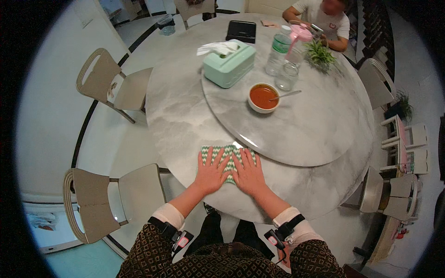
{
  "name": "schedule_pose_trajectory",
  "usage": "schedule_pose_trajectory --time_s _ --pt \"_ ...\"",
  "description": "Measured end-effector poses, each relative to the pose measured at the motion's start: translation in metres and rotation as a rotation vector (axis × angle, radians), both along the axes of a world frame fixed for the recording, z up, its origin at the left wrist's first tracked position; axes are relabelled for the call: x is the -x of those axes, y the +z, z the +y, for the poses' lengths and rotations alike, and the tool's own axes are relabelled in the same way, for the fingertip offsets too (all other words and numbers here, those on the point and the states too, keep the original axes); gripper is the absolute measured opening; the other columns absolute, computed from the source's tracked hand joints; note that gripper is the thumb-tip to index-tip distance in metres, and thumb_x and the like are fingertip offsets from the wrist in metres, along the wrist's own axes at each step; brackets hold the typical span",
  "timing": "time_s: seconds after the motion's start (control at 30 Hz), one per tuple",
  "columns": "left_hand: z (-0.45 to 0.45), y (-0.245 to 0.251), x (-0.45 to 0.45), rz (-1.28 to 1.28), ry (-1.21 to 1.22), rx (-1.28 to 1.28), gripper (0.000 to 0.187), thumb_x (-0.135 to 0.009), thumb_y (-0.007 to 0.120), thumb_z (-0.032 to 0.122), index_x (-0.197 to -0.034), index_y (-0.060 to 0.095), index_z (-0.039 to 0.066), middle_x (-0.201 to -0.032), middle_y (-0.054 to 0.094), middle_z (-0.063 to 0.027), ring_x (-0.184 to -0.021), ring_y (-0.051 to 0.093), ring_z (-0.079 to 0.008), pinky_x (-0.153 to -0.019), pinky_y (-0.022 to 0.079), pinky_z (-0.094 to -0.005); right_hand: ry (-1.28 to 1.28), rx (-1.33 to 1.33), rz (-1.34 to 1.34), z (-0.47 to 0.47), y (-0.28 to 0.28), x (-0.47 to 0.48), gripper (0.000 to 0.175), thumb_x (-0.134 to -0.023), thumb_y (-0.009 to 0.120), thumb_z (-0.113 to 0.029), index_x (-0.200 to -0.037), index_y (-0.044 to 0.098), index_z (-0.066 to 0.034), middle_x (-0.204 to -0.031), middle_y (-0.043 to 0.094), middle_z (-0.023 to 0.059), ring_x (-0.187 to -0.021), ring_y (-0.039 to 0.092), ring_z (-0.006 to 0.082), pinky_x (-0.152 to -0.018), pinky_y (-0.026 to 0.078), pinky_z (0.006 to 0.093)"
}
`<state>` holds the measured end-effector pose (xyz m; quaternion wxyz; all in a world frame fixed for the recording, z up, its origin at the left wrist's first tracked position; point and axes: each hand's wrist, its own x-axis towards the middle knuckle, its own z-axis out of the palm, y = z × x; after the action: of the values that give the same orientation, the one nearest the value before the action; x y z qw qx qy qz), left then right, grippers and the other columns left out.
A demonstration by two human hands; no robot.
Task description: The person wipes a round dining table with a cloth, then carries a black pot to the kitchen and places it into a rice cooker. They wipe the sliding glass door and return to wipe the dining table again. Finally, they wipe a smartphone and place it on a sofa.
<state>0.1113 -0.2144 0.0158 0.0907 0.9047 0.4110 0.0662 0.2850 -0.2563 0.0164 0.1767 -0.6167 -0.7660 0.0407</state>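
My left hand (209, 176) lies palm down, fingers spread, on a green-and-white zigzag-patterned cloth (229, 167). Beside it, my right hand (250, 175) is flat on the cloth's right part, its fingers slightly apart. The two thumbs are close together over the lower middle of the cloth. Beneath is a round grey-and-white marbled table (177, 128), and the cloth's upper right corner comes close to the edge of a raised marbled turntable (313, 139). What lies under my palms is hidden.
On the turntable stand a white bowl of red-orange soup (263, 98) with a spoon, a glass jar (287, 76), a plastic bottle (278, 52), a green tissue box (229, 64) and a plant (320, 55). Chairs (137, 189) surround the table. A person (323, 24) sits across, holding a phone.
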Motion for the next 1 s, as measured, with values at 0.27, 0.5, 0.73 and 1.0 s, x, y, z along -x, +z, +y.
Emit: schedule_pose_trajectory --time_s 0.27,0.5,0.73,1.0 --pt "-0.032 -0.001 -0.105 0.039 -0.070 -0.005 0.054 -0.090 0.041 0.044 -0.136 0.039 0.015 -0.146 0.024 -0.0095 -0.134 0.014 -0.0400 -0.102 0.008 -0.0652 -0.171 0.070 -0.054 -0.052 0.002 -0.091 0.051 -0.085 0.051 -0.033 -0.131 0.044 -0.0124 -0.135 0.039 0.0168 -0.127 0.032 0.0311 -0.103 0.020 0.0535" --pt "-0.089 0.004 -0.158 0.035 -0.258 0.062 0.057 -0.090 0.040 0.043 -0.138 0.034 0.013 -0.147 0.020 -0.0137 -0.135 0.011 -0.0414 -0.101 0.006 -0.0656 -0.234 0.143 -0.032 -0.127 0.008 -0.141 0.053 -0.083 0.052 -0.032 -0.130 0.044 -0.0094 -0.136 0.036 0.0182 -0.130 0.028 0.0331 -0.104 0.017 0.0564" --pt "-0.115 0.006 -0.142 -0.013 -0.336 0.080 0.057 -0.090 0.045 0.042 -0.137 0.036 0.011 -0.145 0.025 -0.0143 -0.134 0.015 -0.0395 -0.102 0.011 -0.0634 -0.221 0.122 -0.033 -0.157 0.009 -0.133 0.054 -0.083 0.054 -0.033 -0.130 0.043 -0.0077 -0.136 0.035 0.0216 -0.129 0.027 0.0377 -0.102 0.017 0.0588" --pt "-0.130 0.002 -0.105 -0.037 -0.386 0.037 0.058 -0.089 0.044 0.045 -0.137 0.036 0.012 -0.145 0.025 -0.0128 -0.134 0.017 -0.0372 -0.103 0.010 -0.0612 -0.187 0.214 -0.100 -0.182 0.004 -0.104 0.061 -0.086 0.051 -0.037 -0.137 0.032 -0.0088 -0.142 0.023 0.0231 -0.133 0.018 0.0398 -0.103 0.011 0.0612"
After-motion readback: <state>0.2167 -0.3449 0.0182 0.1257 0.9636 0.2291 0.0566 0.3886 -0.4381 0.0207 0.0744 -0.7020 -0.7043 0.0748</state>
